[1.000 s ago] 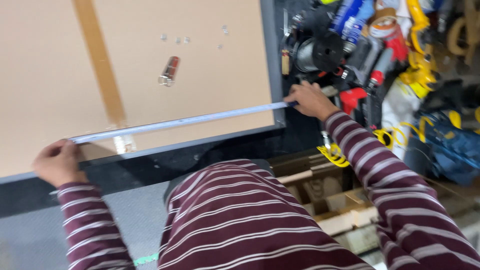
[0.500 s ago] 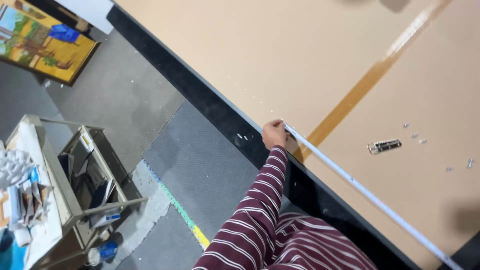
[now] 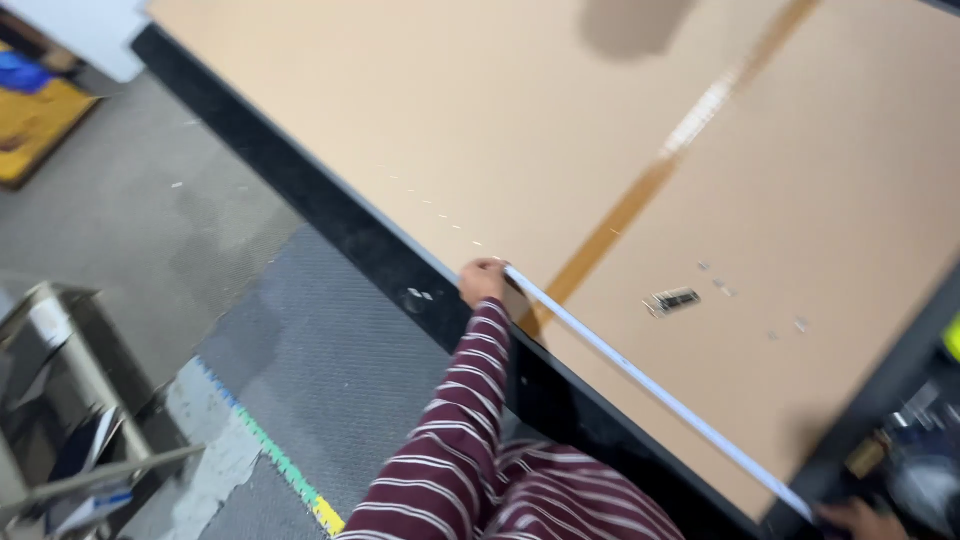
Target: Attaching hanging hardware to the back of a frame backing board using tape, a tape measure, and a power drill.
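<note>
The tape measure (image 3: 650, 385) lies stretched across the big tan board (image 3: 500, 130), near its black edge. The left hand (image 3: 482, 282) pinches 1 end with fingers together. The right hand (image 3: 860, 520) is at the other end, but I cannot tell how its fingers sit.

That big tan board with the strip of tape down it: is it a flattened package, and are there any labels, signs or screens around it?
Cardboard sheet: large, flat, tan, on the dark-edged table, perhaps a flattened box.
Tape strip: brown, glossy, running diagonally across the sheet.
Small item: silvery and dark, lying on the sheet right of the tape; too blurred to tell if it is a label.
Panel: yellow and blue, on the floor far left.
No screens visible.
</note>
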